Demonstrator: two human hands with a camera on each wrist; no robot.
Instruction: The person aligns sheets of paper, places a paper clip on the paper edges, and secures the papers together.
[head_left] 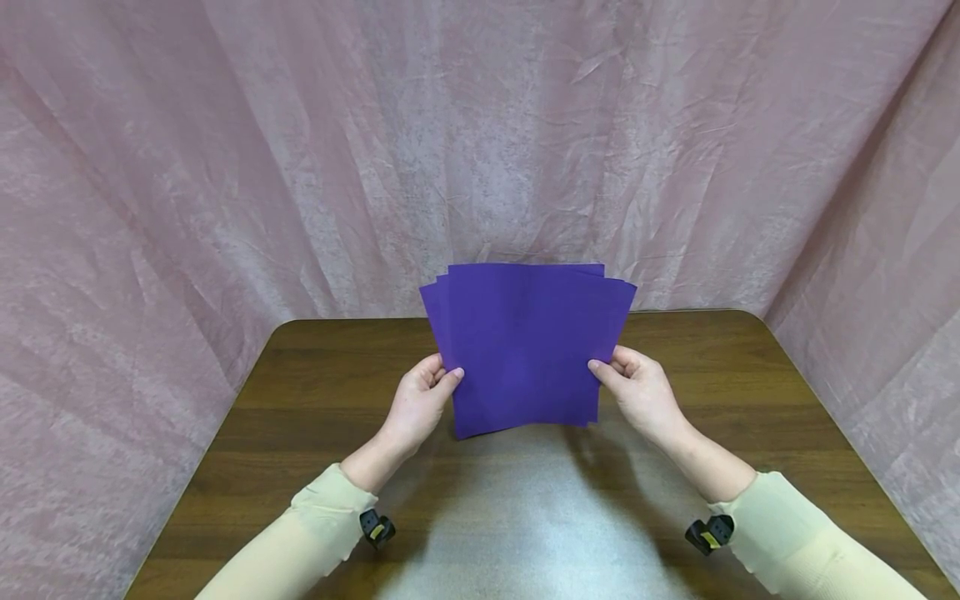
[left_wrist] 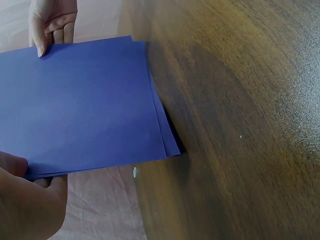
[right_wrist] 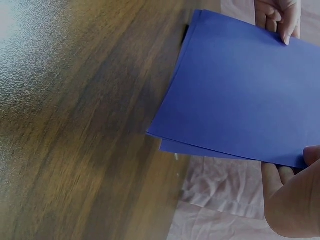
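Observation:
Several purple sheets of paper (head_left: 525, 350) are held up over the table, fanned slightly so their corners stick out at the top left and top right. My left hand (head_left: 422, 400) pinches their left edge, thumb in front and fingers behind. On the opposite edge my right hand (head_left: 641, 392) pinches the stack the same way. In the left wrist view the sheets (left_wrist: 90, 105) overlap unevenly at their lower corner, and in the right wrist view a second sheet (right_wrist: 185, 148) peeks out beneath the front one.
A brown wood-grain table (head_left: 322, 392) with rounded far corners lies below, with a bright glare patch near its front. Pink curtains (head_left: 480, 133) hang behind it and along both sides. A dark wrist camera (head_left: 377, 528) is strapped near each sleeve cuff.

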